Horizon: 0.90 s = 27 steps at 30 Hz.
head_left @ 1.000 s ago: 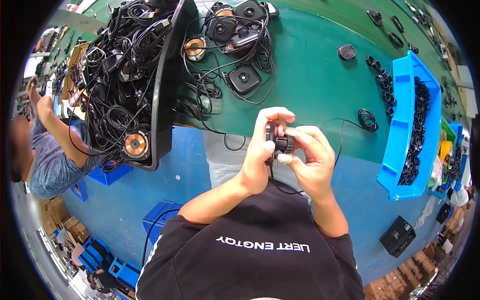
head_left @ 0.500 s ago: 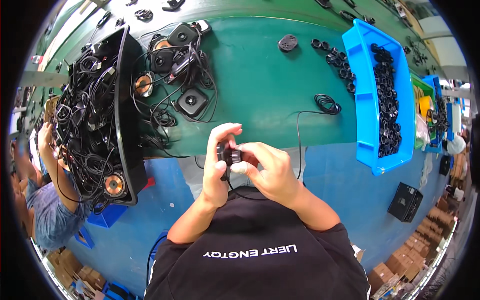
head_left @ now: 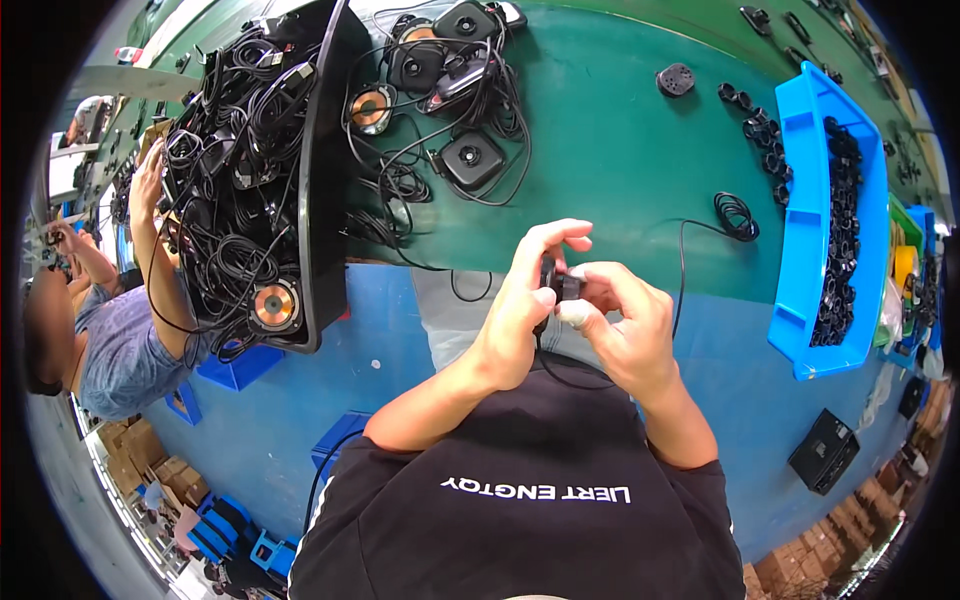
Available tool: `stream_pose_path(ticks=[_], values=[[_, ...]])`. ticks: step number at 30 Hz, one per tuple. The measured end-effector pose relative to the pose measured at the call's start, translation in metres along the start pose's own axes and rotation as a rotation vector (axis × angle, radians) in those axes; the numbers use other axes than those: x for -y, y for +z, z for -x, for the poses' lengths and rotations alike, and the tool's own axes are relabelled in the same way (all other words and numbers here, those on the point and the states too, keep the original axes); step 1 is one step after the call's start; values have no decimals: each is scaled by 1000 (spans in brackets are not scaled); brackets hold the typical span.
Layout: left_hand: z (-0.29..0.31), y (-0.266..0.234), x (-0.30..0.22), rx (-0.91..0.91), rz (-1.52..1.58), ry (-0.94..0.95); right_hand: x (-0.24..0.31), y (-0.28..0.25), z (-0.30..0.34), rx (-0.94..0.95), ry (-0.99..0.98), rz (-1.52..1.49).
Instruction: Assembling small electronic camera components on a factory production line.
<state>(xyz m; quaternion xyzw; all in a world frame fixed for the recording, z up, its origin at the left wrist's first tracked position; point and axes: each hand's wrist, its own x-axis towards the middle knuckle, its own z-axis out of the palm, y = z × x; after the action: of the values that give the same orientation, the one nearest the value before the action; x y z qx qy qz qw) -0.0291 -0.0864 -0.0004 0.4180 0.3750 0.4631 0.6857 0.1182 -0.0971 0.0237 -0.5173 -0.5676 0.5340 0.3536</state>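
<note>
Close to my body, at the bench's front edge, both hands meet on one small black device. My left hand (head_left: 513, 330) grips its flat black body (head_left: 546, 274) between thumb and fingers, with the index finger raised above it. From the opposite side, the thumb and fingertips of my right hand (head_left: 637, 328) pinch a short, round, black ribbed piece (head_left: 571, 288) against that body. How the two pieces join is partly hidden by my fingers. A black cable (head_left: 560, 376) hangs from the device, and a coiled black cable (head_left: 735, 217) lies on the bench to the right.
On the left stands a black bin (head_left: 325, 160) heaped with cabled parts, beside a tangle of square black units (head_left: 472, 158). Right is a blue tray (head_left: 797, 220) of black rings, with loose rings (head_left: 765, 135) alongside. A black oval piece (head_left: 676, 80) lies farther back. A co-worker's arm (head_left: 150, 230) reaches the bin.
The whole view has swung, so bench, bins and hands sit farther right in the picture. Both hands keep their hold on the black device, with only slight finger movement.
</note>
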Motion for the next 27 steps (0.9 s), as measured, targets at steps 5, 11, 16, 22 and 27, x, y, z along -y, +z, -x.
stream_pose_path(ticks=[5,11,16,22,27], values=[[2,-2,4,-20,63,-56,0,5,-4,-40,-145,-139],[-1,-1,4,72,-20,51,-6,-3,1,20,-213,152],[-2,-1,6,66,-109,168,-1,-2,4,70,-106,218],[-3,1,6,69,-129,124,-3,-1,4,-49,-137,62],[-7,1,5,46,-91,106,6,5,2,-121,-87,-22]])
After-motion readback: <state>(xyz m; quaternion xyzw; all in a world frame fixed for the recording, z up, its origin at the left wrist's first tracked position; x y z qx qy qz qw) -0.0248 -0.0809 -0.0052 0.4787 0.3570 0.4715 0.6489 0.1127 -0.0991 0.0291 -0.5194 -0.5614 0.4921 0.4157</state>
